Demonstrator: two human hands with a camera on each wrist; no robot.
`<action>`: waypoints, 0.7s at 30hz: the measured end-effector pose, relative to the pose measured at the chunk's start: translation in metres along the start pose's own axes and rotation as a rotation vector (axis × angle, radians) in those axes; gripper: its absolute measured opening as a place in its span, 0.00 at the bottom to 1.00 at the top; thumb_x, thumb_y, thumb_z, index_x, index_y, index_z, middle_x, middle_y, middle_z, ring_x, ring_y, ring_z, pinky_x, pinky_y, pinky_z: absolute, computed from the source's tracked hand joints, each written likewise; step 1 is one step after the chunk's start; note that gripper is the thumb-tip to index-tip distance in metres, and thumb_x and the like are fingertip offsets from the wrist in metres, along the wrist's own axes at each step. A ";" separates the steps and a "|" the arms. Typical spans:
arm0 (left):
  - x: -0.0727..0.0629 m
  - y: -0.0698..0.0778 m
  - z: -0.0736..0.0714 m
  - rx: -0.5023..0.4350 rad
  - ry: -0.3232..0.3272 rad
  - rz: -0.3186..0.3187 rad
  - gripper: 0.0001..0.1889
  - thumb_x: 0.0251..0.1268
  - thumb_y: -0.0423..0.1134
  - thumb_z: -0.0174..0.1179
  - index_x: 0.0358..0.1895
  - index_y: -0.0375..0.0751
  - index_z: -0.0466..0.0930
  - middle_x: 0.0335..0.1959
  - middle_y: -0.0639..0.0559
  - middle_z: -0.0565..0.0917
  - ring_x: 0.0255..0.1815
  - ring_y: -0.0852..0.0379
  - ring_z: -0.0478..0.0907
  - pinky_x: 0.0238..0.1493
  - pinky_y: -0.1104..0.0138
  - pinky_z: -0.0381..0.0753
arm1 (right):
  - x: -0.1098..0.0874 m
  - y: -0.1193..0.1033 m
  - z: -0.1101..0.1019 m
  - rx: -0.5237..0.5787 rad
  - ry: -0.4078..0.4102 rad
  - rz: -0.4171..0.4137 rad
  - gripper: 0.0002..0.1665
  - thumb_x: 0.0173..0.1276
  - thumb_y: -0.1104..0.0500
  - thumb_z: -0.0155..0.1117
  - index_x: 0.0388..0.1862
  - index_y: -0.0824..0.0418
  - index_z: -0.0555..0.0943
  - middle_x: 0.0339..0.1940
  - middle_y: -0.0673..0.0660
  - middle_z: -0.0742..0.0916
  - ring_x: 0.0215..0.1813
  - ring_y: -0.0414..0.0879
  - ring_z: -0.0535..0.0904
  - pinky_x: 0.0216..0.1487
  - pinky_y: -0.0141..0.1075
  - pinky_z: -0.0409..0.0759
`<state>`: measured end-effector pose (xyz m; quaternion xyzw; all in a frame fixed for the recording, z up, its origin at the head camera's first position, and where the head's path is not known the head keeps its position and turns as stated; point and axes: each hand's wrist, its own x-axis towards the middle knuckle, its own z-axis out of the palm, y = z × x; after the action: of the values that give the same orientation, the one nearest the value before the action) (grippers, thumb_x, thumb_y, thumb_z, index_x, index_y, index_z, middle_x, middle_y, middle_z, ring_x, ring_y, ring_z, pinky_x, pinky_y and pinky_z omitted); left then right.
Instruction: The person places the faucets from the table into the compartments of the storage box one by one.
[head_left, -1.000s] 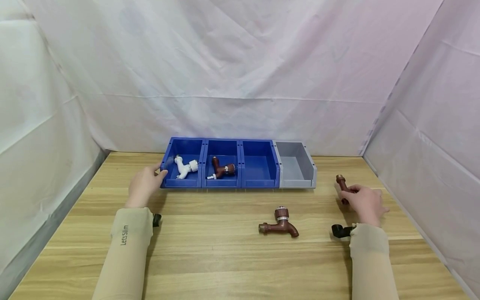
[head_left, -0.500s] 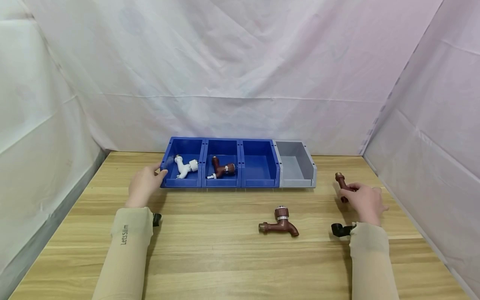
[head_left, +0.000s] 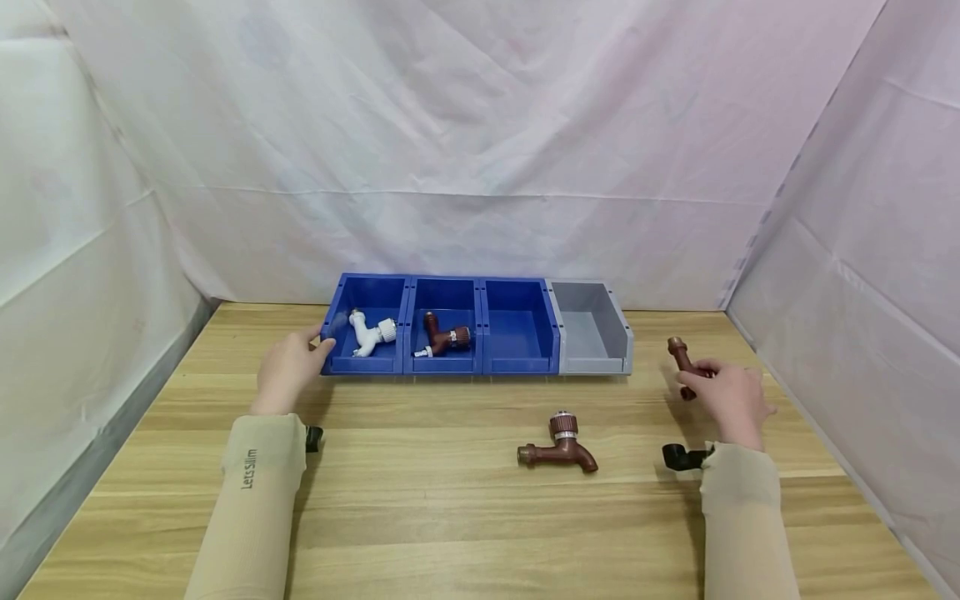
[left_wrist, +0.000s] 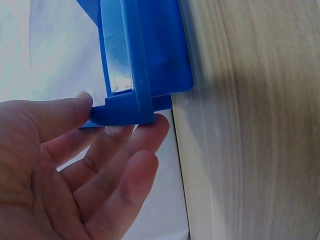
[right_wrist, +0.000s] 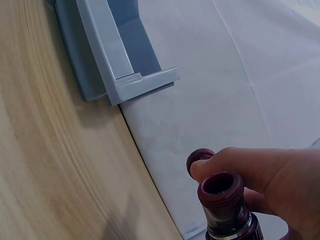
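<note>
Brown tap [head_left: 680,357] appears lifted off table [head_left: 420,508], right of grey bin [head_left: 588,333], pinched between thumb and fingers of your right hand [head_left: 731,398]. Your left hand [head_left: 288,371] grips near left corner of leftmost blue bin [head_left: 367,367], thumb one side, fingertips other. Work looks about half done by count: white tap [head_left: 363,336] lies in leftmost blue bin, second brown tap [head_left: 437,338] in next blue bin [head_left: 442,367]. Two taps remain outside bins: one in your grip, plus third brown tap [head_left: 564,454] on table, between your hands.
</note>
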<state>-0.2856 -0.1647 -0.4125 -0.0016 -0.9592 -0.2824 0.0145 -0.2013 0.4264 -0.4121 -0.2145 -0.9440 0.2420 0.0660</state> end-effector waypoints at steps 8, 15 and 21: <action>0.001 0.000 0.000 -0.003 -0.008 0.004 0.28 0.75 0.48 0.49 0.71 0.35 0.63 0.51 0.30 0.79 0.45 0.38 0.76 0.35 0.53 0.72 | 0.001 -0.005 -0.002 -0.005 0.014 -0.015 0.41 0.62 0.31 0.60 0.60 0.61 0.78 0.47 0.72 0.75 0.56 0.70 0.59 0.43 0.71 0.54; 0.000 0.000 0.000 -0.006 -0.006 0.000 0.28 0.75 0.48 0.49 0.71 0.36 0.63 0.52 0.30 0.78 0.46 0.38 0.77 0.35 0.53 0.72 | -0.001 -0.013 -0.002 -0.016 0.013 -0.030 0.41 0.61 0.30 0.60 0.59 0.60 0.78 0.46 0.72 0.75 0.53 0.68 0.62 0.42 0.68 0.56; 0.001 -0.001 0.001 0.000 -0.007 0.003 0.28 0.75 0.48 0.49 0.71 0.36 0.63 0.52 0.31 0.79 0.43 0.40 0.77 0.32 0.56 0.72 | -0.004 -0.017 0.000 -0.019 0.014 -0.054 0.42 0.60 0.29 0.61 0.59 0.60 0.78 0.45 0.72 0.74 0.53 0.68 0.61 0.44 0.68 0.55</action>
<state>-0.2868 -0.1650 -0.4136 -0.0037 -0.9593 -0.2822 0.0116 -0.2041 0.4111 -0.4041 -0.1912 -0.9512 0.2297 0.0770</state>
